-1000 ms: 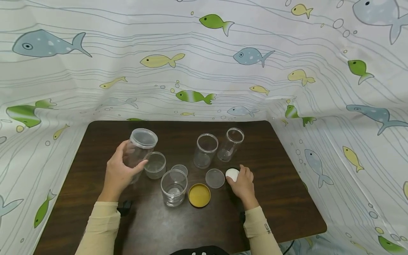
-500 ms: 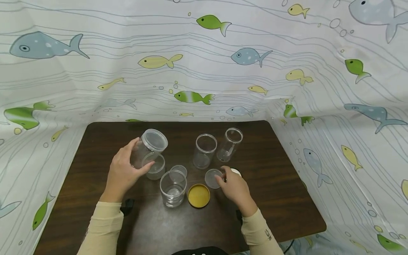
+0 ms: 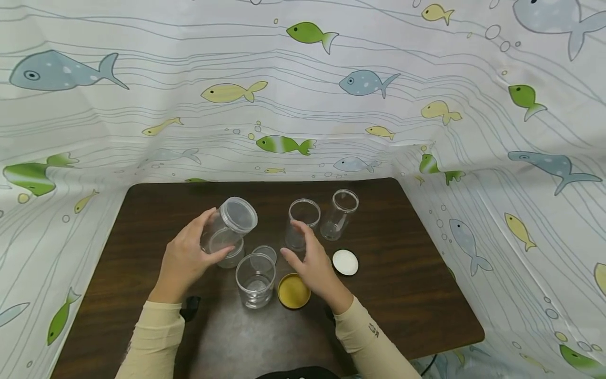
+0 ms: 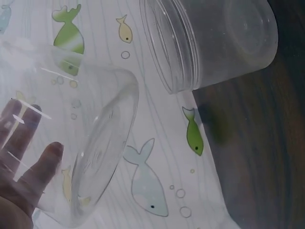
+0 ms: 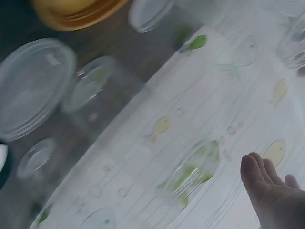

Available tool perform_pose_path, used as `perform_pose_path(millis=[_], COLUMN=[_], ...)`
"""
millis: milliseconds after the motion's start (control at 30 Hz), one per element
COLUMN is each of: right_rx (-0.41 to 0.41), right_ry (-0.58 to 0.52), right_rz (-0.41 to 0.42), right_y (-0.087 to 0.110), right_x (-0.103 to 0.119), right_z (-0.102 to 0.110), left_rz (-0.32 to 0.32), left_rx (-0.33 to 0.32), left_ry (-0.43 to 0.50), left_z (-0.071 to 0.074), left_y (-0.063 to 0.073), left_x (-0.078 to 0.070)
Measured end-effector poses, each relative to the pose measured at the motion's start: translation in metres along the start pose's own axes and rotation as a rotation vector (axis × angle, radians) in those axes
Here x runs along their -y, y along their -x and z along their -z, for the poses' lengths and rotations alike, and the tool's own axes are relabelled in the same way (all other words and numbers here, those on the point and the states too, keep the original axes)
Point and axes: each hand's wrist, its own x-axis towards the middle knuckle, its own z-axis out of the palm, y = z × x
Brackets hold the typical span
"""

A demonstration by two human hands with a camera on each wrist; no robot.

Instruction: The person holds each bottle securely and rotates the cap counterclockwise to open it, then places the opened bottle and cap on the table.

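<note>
My left hand (image 3: pixel 184 258) grips a clear plastic jar (image 3: pixel 214 226) around its side, raised over the table's left part. The jar leans to the right, and a translucent lid (image 3: pixel 240 215) covers its top. In the left wrist view, the fingers (image 4: pixel 45 167) show through the clear wall of this jar (image 4: pixel 102 138). My right hand (image 3: pixel 314 266) hovers over the table with thumb and fingers spread, nothing between them. It is right of the gold lid (image 3: pixel 292 292) and hides the clear lid seen there earlier. In the right wrist view, this hand (image 5: pixel 276 191) has extended fingers.
Below the held jar stands a short clear jar (image 3: pixel 235 258). Beside it are a small clear lid (image 3: pixel 266 252) and an open jar (image 3: pixel 255 289). Two tall open jars (image 3: pixel 304 210) (image 3: pixel 338 223) stand farther back, and a white lid (image 3: pixel 345 262) lies right of my right hand.
My right hand has let go of the white lid and moved left, past the clear lid, toward the held jar. My left hand has shifted the jar right and tilted it further.
</note>
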Motion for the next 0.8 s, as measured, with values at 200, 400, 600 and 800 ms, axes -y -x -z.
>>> perform_pose_path(millis=[200,400,600,800], right_rx=[0.053,0.030,0.008,-0.042], right_ry=[-0.167,-0.303,-0.404,-0.560], right_rz=[-0.011,0.036,0.082,0.076], right_y=[-0.022,-0.035,-0.042,-0.044], right_x=[0.016,0.028,0.034,0.034], right_z=[-0.018,-0.034,-0.045,-0.051], left_rz=[-0.040,-0.083,-0.112,-0.105], left_rx=[0.002,0.036,0.098,0.108], left_ry=[0.014,0.062,0.101,0.127], left_z=[-0.001,-0.004,-0.006,-0.006], left_y=[0.000,0.000,0.002,0.003], left_x=[-0.004,-0.005,-0.007,-0.008])
